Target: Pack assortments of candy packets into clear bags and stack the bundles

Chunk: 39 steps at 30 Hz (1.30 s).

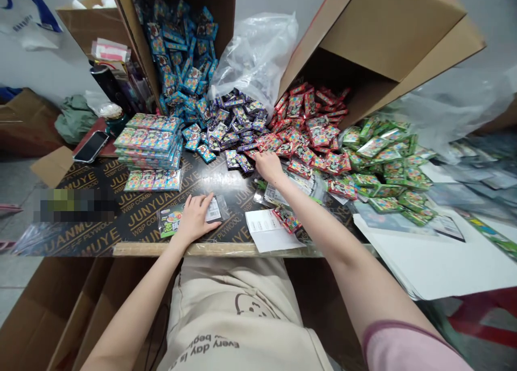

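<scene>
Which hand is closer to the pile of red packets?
Right hand: it is at the edge of the red packets. The left hand is farther away to the left, resting on a packet.

Pink short sleeve (pixel 404 349), beige apron (pixel 238 312) with printed lettering

Black plywood tabletop (pixel 133 220) printed "JUNYUAN", "MUYE", "WBP"; beige fabric (pixel 238 306) reads "Every day is".
</scene>
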### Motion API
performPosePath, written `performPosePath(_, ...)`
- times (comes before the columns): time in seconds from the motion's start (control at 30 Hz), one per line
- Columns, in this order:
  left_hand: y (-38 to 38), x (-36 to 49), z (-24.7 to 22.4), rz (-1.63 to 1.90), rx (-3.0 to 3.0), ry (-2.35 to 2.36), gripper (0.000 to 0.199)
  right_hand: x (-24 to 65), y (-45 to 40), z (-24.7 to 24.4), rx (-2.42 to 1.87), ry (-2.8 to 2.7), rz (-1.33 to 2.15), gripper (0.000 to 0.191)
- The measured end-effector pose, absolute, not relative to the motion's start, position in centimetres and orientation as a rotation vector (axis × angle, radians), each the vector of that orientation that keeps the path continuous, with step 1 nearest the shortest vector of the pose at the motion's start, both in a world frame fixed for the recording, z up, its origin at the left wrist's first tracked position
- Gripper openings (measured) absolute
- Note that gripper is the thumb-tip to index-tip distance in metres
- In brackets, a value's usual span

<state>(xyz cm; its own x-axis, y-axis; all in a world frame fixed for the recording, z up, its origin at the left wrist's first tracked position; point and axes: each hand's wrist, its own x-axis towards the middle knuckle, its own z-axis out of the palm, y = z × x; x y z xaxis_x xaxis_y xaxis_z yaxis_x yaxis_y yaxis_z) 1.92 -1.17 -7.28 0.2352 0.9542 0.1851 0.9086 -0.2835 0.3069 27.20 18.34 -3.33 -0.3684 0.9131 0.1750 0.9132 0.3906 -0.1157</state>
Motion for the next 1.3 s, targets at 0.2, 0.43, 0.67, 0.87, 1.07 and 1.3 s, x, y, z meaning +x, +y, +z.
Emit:
performPosePath(0.2, -1.2, 2.8, -5.3, 1.030, 2.043, 1.818, 0.062, 27.1, 13.6, -1.7, -1.383, -1.684, 0.509, 0.025)
performPosePath(0.43, -0.3, 6.3, -2.4, 1.276, 0.756, 1.243, 0.044, 23.1, 2.2, -1.9, -1.096, -1.297, 1.387, 0.028)
performPosePath(0.67, -1.1, 5.5, -1.5, 1.134, 0.597, 1.145, 0.043, 23.7, 1.9, -1.0, -0.936, -1.874, 0.946, 0.028)
performPosePath(0.87, -0.9, 5.5, -2.8, 1.104, 0.703, 1.355, 0.045, 24.0, 2.6, -2.6, -0.745, -1.769, 1.361, 0.025)
performPosePath(1.07, -1.3, 5.6, -3.4, 0.966, 0.622, 1.308, 0.062, 22.5, 1.3, -4.7, -0.509, -1.355, 1.826, 0.043)
performPosePath(1.3, -1.9, 5.4, -3.4, 1.228, 0.430, 1.233, 0.045, 23.0, 1.2, -4.4, -0.971, -1.525, 1.249, 0.035)
